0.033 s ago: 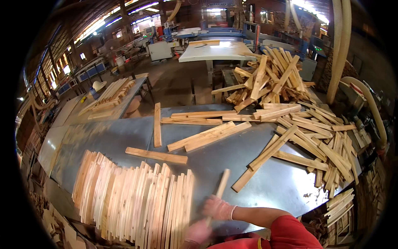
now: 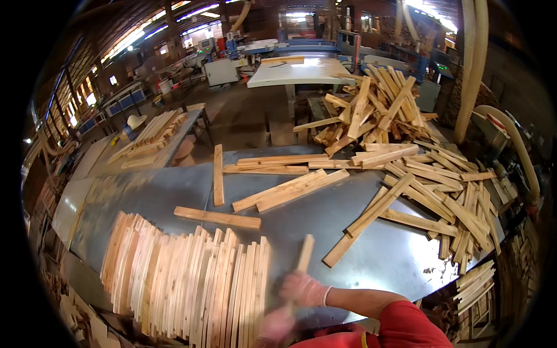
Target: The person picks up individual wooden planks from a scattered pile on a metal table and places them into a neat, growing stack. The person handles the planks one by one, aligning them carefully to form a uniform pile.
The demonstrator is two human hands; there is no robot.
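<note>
A short wooden strip (image 2: 304, 253) stands out slantwise, its far end pointing away from me over the metal table (image 2: 284, 223). My right hand (image 2: 306, 290), in a pale pink glove, is closed around the strip's middle. At its near end my left hand (image 2: 277, 325), also gloved and blurred by motion, is closed on the strip; its fingertips are partly hidden. Just left of both hands is a long row of wooden strips (image 2: 185, 284) packed side by side, their far ends uneven.
A loose strip (image 2: 217, 217) lies beyond the row, with a pair of strips (image 2: 293, 190) farther right. A jumbled heap of strips (image 2: 447, 203) covers the table's right side; a taller pile (image 2: 377, 107) rises behind. At left stands a side table (image 2: 98, 159) bearing more strips.
The held strip has shifted slightly left and turned, showing a broader face. My right hand has moved a little left with it. The row and the heaps stay as they were.
</note>
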